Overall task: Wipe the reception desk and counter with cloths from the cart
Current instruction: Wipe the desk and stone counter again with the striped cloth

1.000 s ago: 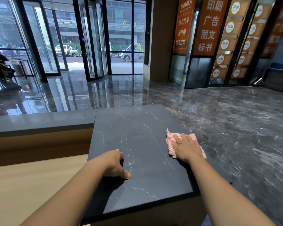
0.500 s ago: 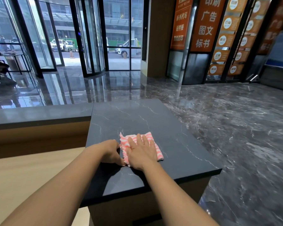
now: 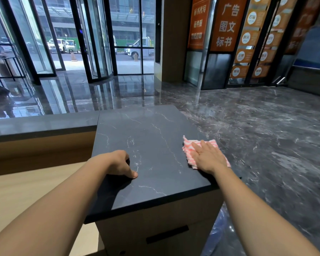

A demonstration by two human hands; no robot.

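Observation:
A dark marble-patterned counter top [image 3: 148, 137] fills the middle of the head view. A pink and white striped cloth [image 3: 189, 145] lies flat on its right side, near the right edge. My right hand [image 3: 207, 157] presses flat on the cloth with straight fingers. My left hand [image 3: 119, 163] rests on the counter's near left part, fingers curled under and the thumb tip touching the surface; it holds nothing.
A lower pale wooden desk surface [image 3: 17, 193] lies to the left, behind a dark ledge [image 3: 41, 124]. The counter's wooden front has a dark slot handle [image 3: 167, 234]. Glossy marble floor [image 3: 266, 135] spreads right and ahead, toward glass doors [image 3: 92, 39].
My right hand slid the cloth left to my left hand, then back out to the counter's right side. My left hand stayed in place.

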